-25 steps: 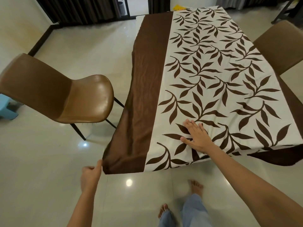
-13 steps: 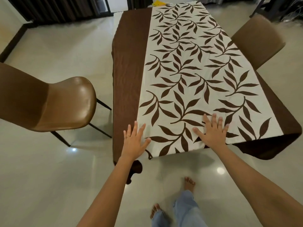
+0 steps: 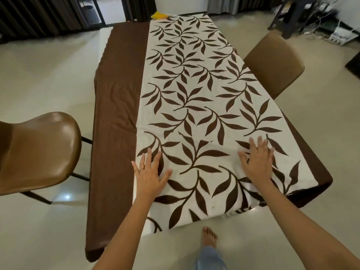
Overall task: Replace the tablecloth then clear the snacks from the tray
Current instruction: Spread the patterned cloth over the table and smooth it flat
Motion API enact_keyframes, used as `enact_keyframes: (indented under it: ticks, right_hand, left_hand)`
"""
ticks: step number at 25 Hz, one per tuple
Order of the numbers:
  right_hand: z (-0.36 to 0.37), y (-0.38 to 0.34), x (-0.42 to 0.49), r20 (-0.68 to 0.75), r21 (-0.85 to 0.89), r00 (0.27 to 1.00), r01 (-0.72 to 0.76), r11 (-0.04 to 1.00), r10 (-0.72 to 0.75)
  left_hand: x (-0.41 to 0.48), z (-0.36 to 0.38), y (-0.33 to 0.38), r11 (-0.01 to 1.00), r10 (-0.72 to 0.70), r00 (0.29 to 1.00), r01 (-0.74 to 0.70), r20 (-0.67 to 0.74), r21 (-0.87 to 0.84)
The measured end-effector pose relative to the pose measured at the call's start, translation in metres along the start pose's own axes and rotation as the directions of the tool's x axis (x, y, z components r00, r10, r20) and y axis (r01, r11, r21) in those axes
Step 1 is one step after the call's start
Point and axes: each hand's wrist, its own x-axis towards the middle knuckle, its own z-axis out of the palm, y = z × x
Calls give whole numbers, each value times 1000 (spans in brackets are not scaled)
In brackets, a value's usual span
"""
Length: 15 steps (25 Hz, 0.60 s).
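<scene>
Close to me, the person's left hand and right hand lie flat on the tablecloth, fingers spread wide, holding nothing. They press down near the front edge. The cloth, white with brown leaves and brown sides, covers the whole table, so I think the cloth part is nearly done (just smoothing left). A brown chair stands on each side. Far off, something yellow peeks over the far end. I see no tray or snacks, so that job still waits.
</scene>
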Motion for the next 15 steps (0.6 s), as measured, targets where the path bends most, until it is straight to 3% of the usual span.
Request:
enact_keyframes:
  ticks: [4, 9, 15]
  right_hand:
    - [5, 38, 55, 104, 10, 977, -189, 982, 187]
    - [18, 42, 96, 102, -74, 979, -167, 983, 174]
    - [19, 37, 138, 169, -80, 977, -119, 990, 131]
  left_hand:
    - [60, 15, 17, 999, 21, 999, -23, 40, 43]
    - [98, 33, 16, 984, -102, 992, 89, 77, 153]
    - [115, 34, 17, 976, -156, 985, 142, 79, 162]
